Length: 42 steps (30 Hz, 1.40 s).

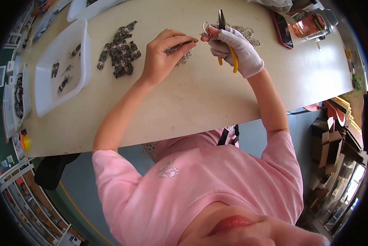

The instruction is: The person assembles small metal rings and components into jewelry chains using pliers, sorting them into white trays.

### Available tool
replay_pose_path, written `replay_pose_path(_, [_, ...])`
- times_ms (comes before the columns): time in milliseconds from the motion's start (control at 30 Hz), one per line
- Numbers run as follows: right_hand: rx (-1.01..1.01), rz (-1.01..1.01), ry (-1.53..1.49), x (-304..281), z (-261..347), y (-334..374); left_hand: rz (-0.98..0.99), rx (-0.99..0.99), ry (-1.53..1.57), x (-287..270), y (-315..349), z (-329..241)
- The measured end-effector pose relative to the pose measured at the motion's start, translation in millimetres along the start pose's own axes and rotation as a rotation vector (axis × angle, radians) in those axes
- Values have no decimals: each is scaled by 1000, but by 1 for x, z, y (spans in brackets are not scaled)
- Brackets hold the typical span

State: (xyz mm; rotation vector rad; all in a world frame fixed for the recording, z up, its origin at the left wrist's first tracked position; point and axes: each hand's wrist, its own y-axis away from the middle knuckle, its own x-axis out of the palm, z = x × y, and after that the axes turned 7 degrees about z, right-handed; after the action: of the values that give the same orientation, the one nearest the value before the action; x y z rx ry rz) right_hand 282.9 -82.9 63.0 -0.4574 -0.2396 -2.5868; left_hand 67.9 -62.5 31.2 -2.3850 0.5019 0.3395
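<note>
My bare left hand is closed in a pinch on a small camouflage-patterned fabric piece, partly hidden by the fingers. Facing it, my right hand wears a white glove with bare fingertips and is wrapped round pliers with yellow handles, their dark jaws pointing away from me. Thumb and finger of that hand also pinch a metal key ring. Small metal parts lie beneath the left fingertips, and a heap of metal rings sits behind the right hand. A camouflage fabric pile lies left of my left hand.
A white plastic tray with several camouflage pieces stands at the left. Another white bin is beyond it. At the far right are a phone, a jar of reddish liquid and a plastic bag. Cardboard boxes stand beside the table.
</note>
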Motion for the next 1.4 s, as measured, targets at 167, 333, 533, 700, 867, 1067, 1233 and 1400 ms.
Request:
replay_pose_path(167, [-25, 15, 54, 10, 5, 2, -42, 69, -82, 1, 0, -4])
replay_pose_path(333, [-10, 13, 109, 12, 4, 4, -46, 91, -105, 3, 1, -7])
replay_pose_path(533, [26, 9, 152, 17, 11, 7, -53, 136, -117, 4, 2, -5])
replay_pose_path(700, [24, -10, 182, 21, 13, 7, -49, 151, -136, 2, 1, -6])
replay_pose_path(867, [-22, -4, 255, 20, 11, 6, -74, 155, -134, 0, 0, -6])
replay_pose_path(1067, [25, -223, 259, 20, 5, 5, -182, 237, -265, -13, -2, -3])
replay_pose_path(1233, [183, -70, 501, 2, -6, 2, -321, 302, -260, -17, -7, -4])
replay_pose_path(1400, [-482, -348, 1334, 41, 8, 11, -298, 392, -385, -22, -6, -12])
